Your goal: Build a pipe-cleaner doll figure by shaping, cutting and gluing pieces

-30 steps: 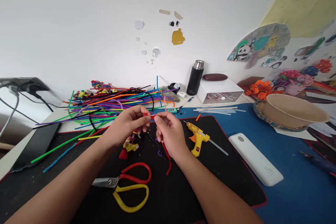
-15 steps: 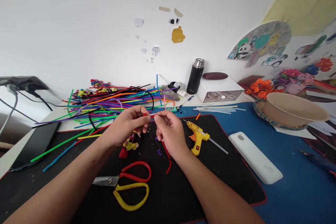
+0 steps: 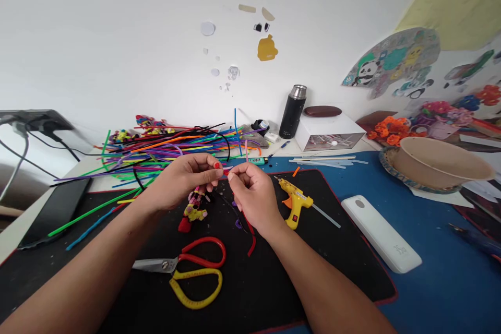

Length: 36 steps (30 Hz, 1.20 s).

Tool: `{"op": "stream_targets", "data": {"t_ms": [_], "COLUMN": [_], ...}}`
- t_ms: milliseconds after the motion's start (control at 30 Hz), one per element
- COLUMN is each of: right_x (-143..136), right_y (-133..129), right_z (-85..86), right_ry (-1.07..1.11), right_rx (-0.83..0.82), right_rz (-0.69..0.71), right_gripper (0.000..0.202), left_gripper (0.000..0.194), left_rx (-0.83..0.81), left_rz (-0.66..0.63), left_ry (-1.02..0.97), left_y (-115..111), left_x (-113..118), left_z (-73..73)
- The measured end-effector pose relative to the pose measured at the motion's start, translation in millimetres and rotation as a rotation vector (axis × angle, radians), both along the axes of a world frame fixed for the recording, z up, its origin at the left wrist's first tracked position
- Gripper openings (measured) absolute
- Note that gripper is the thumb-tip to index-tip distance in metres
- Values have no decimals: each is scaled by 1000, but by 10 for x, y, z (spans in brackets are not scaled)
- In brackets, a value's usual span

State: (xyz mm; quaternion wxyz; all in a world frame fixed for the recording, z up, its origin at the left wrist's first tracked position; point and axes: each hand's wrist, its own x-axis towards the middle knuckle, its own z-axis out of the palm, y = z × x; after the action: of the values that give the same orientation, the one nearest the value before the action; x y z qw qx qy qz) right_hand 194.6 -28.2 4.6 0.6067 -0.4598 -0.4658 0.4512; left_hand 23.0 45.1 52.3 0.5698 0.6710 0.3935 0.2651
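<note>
My left hand [image 3: 188,180] pinches a small red piece of pipe cleaner [image 3: 216,165] between thumb and fingers. Close against it, my right hand [image 3: 254,193] is closed in a pinch at the other end of this red piece, where a thin pale bit also shows. The fingers hide most of it. Below my left hand lies a small yellow, pink and red pipe-cleaner figure [image 3: 194,212]. A bent red pipe cleaner [image 3: 252,245] reaches down past my right wrist; its upper end is hidden. Scissors [image 3: 199,271] with one red and one yellow handle lie nearer to me.
A yellow glue gun [image 3: 296,201] lies right of my right hand on the black mat [image 3: 332,261]. Many coloured pipe cleaners [image 3: 164,151] are heaped behind. A white power bank [image 3: 379,232], black thermos [image 3: 293,115], white box [image 3: 331,133] and beige bowl [image 3: 438,162] stand around.
Both hands stay close together, and the left fingers have shifted slightly, so the red piece shows more. The view has tilted a little. The scissors and glue gun lie as before.
</note>
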Motion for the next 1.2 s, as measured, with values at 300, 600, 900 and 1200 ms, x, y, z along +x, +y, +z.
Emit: {"op": "stream_targets", "data": {"t_ms": [300,600,900,1200], "right_x": [-5,-32,-19,-19], "right_y": [-19,4,21,35], "right_z": [-28,-74,-70,-62], "right_ry": [-254,-74,100,188], "right_rx": [72,-1,-7,-24], "right_rz": [-13,94,140,110], "right_gripper": [10,16,26,29], "left_gripper": [36,40,41,34], "left_rx": [229,176,-18,9], "left_rz": [-59,-56,32,-3], "left_ry": [156,103,-102,-79], "left_y": [-14,-3,-19,-23], "left_x": [-89,-96,-31,-6], "left_z": [112,89,-13,-17]}}
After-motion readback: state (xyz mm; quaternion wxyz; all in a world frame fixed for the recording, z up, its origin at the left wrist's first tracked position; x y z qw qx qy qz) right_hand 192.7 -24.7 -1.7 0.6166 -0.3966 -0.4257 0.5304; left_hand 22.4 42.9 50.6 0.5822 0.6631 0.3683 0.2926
